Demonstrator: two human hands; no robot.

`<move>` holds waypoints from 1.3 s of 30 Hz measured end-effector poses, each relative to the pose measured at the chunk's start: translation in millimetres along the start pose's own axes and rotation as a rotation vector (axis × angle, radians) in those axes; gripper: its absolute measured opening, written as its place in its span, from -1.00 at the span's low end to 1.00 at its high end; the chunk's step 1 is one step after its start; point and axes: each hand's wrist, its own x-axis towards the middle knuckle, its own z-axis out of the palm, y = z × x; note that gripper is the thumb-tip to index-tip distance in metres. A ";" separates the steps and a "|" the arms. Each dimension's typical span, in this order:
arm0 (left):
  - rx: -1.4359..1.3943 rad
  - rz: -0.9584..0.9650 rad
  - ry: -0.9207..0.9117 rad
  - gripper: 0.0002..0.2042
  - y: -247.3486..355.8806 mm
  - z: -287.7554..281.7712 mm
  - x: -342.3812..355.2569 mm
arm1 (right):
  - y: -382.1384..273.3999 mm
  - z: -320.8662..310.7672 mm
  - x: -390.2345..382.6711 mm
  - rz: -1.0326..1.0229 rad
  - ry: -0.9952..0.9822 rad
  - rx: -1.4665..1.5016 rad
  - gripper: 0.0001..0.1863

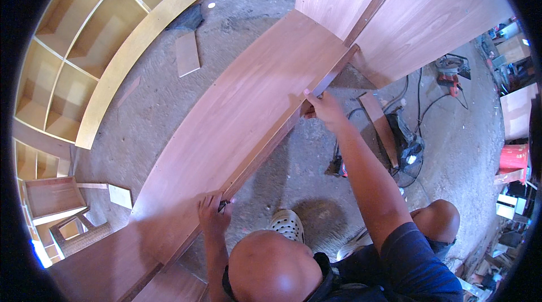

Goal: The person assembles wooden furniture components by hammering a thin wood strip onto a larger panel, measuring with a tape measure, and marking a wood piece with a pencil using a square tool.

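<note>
A long pinkish wooden panel (226, 104) runs diagonally in the head view, with a narrow wooden strip (262, 159) along its right edge. It meets two taller upright panels (418, 19) at the far end. My right hand (320, 109) is closed on the strip farther along it, thumb on top and the other fingers partly hidden behind. My left hand (214, 213) is at the nearer part of the strip, its fingers curled round a small dark object (224, 205) too small to name. My knees and one clog are below the panel.
Pale yellow compartment shelving (96, 31) curves along the left, with a wooden box (53, 194) below it. Loose boards (188, 53) lie on the concrete floor (169, 101). A power tool (449, 76), black cords and a loose plank (378, 127) lie right. A red bucket (512, 158) is at the right rim.
</note>
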 end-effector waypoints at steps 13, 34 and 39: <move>-0.065 0.006 0.130 -0.52 -7.8 19.7 -0.1 | 3.4 15.4 9.8 0.026 0.031 -0.210 -0.49; -0.204 -0.114 0.074 -0.45 -6.3 20.8 9.7 | 16.8 23.6 3.7 -0.529 0.438 -0.647 -0.46; -0.205 -0.248 -0.003 -0.38 -0.4 14.3 13.5 | -12.7 91.7 -68.0 -0.617 0.303 -0.729 -0.55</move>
